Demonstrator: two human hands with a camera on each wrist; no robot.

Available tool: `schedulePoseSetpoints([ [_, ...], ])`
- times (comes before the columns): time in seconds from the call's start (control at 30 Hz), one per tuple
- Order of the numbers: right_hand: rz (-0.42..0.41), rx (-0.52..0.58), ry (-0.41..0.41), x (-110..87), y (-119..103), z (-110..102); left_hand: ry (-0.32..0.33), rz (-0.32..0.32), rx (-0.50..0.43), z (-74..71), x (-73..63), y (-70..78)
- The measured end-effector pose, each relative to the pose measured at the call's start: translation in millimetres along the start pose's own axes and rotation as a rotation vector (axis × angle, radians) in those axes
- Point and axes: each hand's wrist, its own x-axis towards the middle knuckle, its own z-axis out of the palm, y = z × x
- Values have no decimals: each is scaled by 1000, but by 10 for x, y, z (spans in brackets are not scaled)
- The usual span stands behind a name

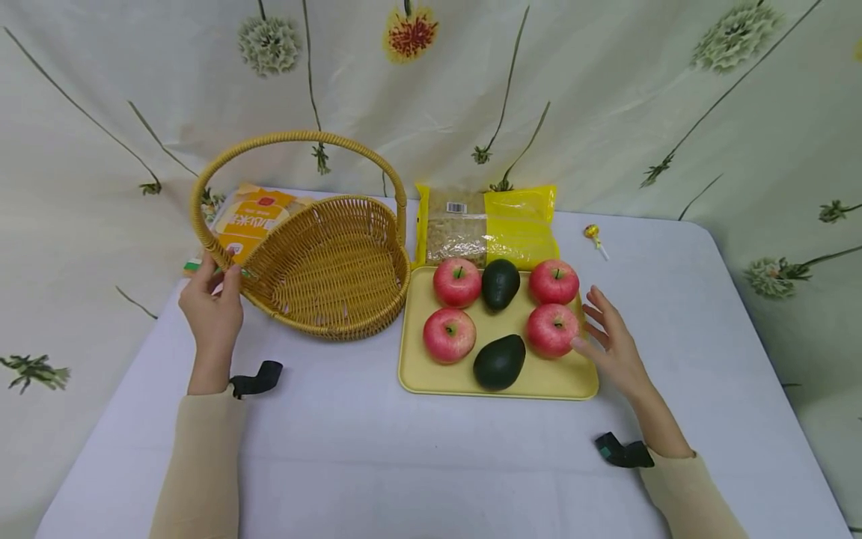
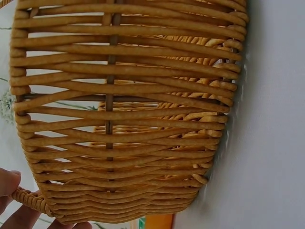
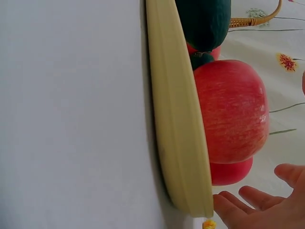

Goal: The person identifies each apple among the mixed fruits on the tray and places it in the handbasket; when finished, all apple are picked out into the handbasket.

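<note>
My left hand (image 1: 214, 318) pinches the lower left end of the arched handle on a woven wicker basket (image 1: 330, 269). In the left wrist view the fingers (image 2: 7, 183) wrap the handle's base beside the basket's slatted side. At the right edge of a yellow tray (image 1: 420, 380), my right hand (image 1: 618, 352) is spread, its thumb and fingers apart, close beside a red apple (image 1: 552, 330). Several red apples and two dark green avocados, the nearer one (image 1: 500, 363) and the farther one (image 1: 500, 285), lie on the tray.
Behind the tray lies a yellow plastic food packet (image 1: 494, 228). An orange packet (image 1: 256, 213) sits behind the basket's left side. A wrapped lollipop (image 1: 594, 237) lies at the back right, on a white-covered table (image 1: 417, 479). Flower-printed cloth (image 1: 592, 97) hangs behind.
</note>
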Motion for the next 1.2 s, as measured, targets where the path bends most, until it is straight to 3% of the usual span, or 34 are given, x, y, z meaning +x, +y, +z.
schedulePoseSetpoints([
  [0.17,-16,10,-20,-9,47,76,0,-1,-3,2,3,-9],
  [0.6,-24,-103,-24,-23,99,176,20,14,9,10,-2,-2],
  [0.83,23,-155,-54,-26,97,177,16,9,14,13,-6,-2],
  [1.2,51,-151,-69,-14,84,191,10,5,15,7,-15,8],
])
